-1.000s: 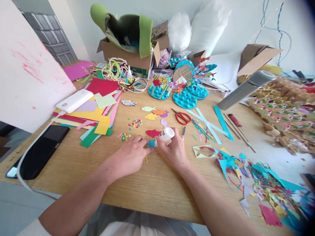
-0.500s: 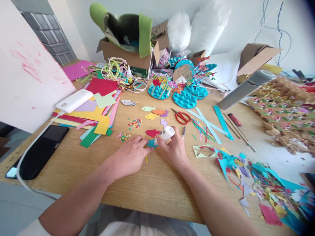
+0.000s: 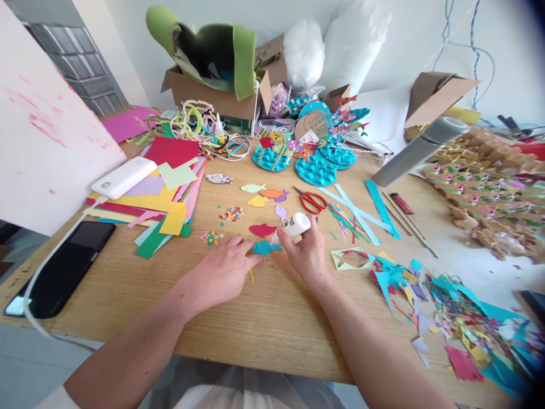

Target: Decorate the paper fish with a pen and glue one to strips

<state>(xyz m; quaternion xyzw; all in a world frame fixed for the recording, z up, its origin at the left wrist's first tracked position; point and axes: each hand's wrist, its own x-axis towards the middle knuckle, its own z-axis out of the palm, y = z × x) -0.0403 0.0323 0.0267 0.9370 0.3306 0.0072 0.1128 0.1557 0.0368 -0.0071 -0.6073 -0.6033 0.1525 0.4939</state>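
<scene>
My right hand (image 3: 310,257) is wrapped round a white glue bottle (image 3: 297,225), tilted with its tip pointing down and left at a blue paper fish (image 3: 264,247). The tip appears to touch the fish near its right end. My left hand (image 3: 225,262) holds the fish's left part against the table with thumb and fingertips. Just beyond lie a red paper fish (image 3: 261,230) and a small lilac one (image 3: 281,212). Farther off are a pale green fish (image 3: 253,187), a yellow one (image 3: 258,201) and an orange one (image 3: 272,193).
Red-handled scissors (image 3: 313,202) lie beyond my right hand. Paper confetti (image 3: 232,214) sits in small piles to the left. Coloured sheets (image 3: 172,153), a white power bank (image 3: 123,177) and a phone (image 3: 63,270) are at left. Paper scraps (image 3: 464,318) and a grey flask (image 3: 419,152) are at right.
My right hand has moved the glue bottle slightly right along the blue fish and tilted it more, uncovering more of the fish. My left hand stays on it. The view has shifted slightly.
</scene>
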